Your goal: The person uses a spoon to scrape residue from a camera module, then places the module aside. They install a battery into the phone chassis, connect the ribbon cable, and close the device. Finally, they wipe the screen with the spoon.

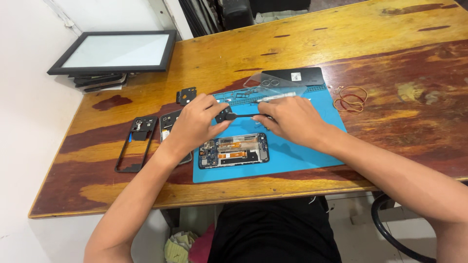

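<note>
My left hand (pixel 195 122) pinches a small black phone part (pixel 225 115) above the blue repair mat (pixel 302 156). My right hand (pixel 292 119) grips a thin dark tool (pixel 246 116) whose tip meets that part. Just below both hands an opened phone (pixel 234 151) lies face down on the mat, its circuit board and orange flex cables exposed. Under my left wrist sits another flat phone piece (pixel 170 122), mostly hidden.
A black phone frame (pixel 136 143) lies left on the wooden table (pixel 390 122). A small black cover (pixel 186 95), a clear case (pixel 273 85), a black back panel (pixel 302 75) and rubber bands (pixel 350 98) sit beyond. Framed screen panels (pixel 114 51) are stacked far left.
</note>
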{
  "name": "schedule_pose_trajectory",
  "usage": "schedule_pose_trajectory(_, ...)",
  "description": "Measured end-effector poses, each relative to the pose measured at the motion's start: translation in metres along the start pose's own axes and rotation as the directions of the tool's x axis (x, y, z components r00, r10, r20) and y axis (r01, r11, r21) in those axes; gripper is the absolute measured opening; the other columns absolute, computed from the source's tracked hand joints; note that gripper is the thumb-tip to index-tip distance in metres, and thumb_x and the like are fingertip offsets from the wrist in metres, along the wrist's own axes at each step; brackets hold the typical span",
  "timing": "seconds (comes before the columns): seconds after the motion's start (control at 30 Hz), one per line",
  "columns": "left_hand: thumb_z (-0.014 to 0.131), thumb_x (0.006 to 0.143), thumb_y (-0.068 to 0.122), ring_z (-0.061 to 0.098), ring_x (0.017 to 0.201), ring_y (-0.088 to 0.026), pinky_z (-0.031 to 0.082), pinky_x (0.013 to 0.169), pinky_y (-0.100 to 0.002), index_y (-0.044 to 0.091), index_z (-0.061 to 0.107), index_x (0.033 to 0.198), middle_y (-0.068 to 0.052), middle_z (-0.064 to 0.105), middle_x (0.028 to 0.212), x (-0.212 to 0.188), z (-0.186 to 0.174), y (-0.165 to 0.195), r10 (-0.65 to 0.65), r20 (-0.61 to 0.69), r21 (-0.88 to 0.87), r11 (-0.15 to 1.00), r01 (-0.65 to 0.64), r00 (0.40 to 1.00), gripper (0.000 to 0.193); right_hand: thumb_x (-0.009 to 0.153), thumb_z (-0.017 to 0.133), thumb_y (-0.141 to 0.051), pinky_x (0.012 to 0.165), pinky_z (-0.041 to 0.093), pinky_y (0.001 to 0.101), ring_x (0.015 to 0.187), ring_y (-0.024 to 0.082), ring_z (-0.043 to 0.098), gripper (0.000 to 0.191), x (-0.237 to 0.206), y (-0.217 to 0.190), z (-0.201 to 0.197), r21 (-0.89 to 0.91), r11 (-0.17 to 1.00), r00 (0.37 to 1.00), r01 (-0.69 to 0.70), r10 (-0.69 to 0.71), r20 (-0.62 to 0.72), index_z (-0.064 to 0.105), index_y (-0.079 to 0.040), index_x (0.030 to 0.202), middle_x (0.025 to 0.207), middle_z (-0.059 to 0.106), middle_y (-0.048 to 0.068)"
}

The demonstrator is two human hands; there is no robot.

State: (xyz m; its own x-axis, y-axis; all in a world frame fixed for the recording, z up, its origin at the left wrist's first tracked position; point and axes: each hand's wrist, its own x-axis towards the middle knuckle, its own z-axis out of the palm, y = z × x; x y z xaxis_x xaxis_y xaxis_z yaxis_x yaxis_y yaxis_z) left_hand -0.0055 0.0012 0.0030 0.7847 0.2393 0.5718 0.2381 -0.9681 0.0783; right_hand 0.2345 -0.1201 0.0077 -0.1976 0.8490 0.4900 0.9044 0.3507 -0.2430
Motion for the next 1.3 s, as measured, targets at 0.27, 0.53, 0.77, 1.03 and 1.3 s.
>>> schedule_pose_trajectory(0.27, 0.087, 0.078, 0.017, 0.063, 0.091, -0.03, 0.054, 0.079, -0.041, -0.001, 0.072, 0.112, -0.012, 0.064, 0.096, 0.002, 0.0, 0.0, 0.029, -0.041, -0.001, 1.0, -0.029, 0.999, 0.041, 0.094, 0.07, -0.028, 0.051, 0.048, 0.0502, 0.065, 0.037, 0.067, 0.023, -0.002, 0.004, 0.008, -0.024, 0.998, 0.998, 0.055, -0.056, -0.032, 0.068, -0.007, 0.085, 0.074, 0.071, 0.01)
schedule_pose_trajectory(0.53, 0.088, 0.08, 0.017, 0.063, 0.089, -0.029, 0.054, 0.078, -0.041, 0.001, 0.073, 0.11, -0.01, 0.064, 0.093, 0.003, 0.006, 0.005, 0.077, -0.057, -0.018, 0.997, -0.078, 0.995, 0.037, 0.095, 0.07, -0.031, 0.049, 0.048, 0.0474, 0.06, 0.035, 0.066, 0.026, -0.002, 0.001, 0.015, -0.077, 0.993, 0.995, 0.093, -0.096, -0.039, 0.067, -0.008, 0.084, 0.07, 0.068, 0.009)
schedule_pose_trajectory(0.77, 0.087, 0.079, 0.018, 0.062, 0.087, -0.03, 0.053, 0.077, -0.041, 0.0, 0.073, 0.11, -0.011, 0.063, 0.092, 0.003, 0.004, 0.001, 0.05, -0.055, -0.007, 0.999, -0.05, 0.997, 0.039, 0.096, 0.07, -0.031, 0.047, 0.049, 0.0473, 0.061, 0.035, 0.067, 0.026, -0.004, 0.005, 0.01, -0.157, 0.982, 0.987, 0.108, -0.125, -0.101, 0.067, -0.008, 0.083, 0.072, 0.068, 0.008)
schedule_pose_trajectory(1.03, 0.087, 0.079, 0.019, 0.063, 0.086, -0.029, 0.054, 0.075, -0.041, 0.001, 0.074, 0.109, -0.01, 0.064, 0.089, 0.004, 0.008, 0.006, 0.055, -0.071, -0.005, 0.998, -0.055, 0.996, 0.038, 0.095, 0.069, -0.032, 0.048, 0.049, 0.0499, 0.06, 0.037, 0.066, 0.025, -0.003, -0.001, 0.016, -0.074, 0.997, 0.998, 0.015, -0.02, -0.058, 0.07, -0.007, 0.089, 0.073, 0.07, 0.012)
schedule_pose_trajectory(1.3, 0.087, 0.081, 0.019, 0.064, 0.089, -0.029, 0.054, 0.076, -0.041, 0.0, 0.073, 0.111, -0.011, 0.065, 0.093, 0.002, 0.002, 0.001, 0.02, -0.094, 0.009, 1.0, -0.019, 0.995, 0.039, 0.095, 0.07, -0.03, 0.051, 0.049, 0.0516, 0.064, 0.039, 0.066, 0.023, -0.003, 0.002, 0.001, 0.026, 0.999, 0.999, -0.022, 0.022, -0.03, 0.069, -0.007, 0.087, 0.07, 0.07, 0.013)
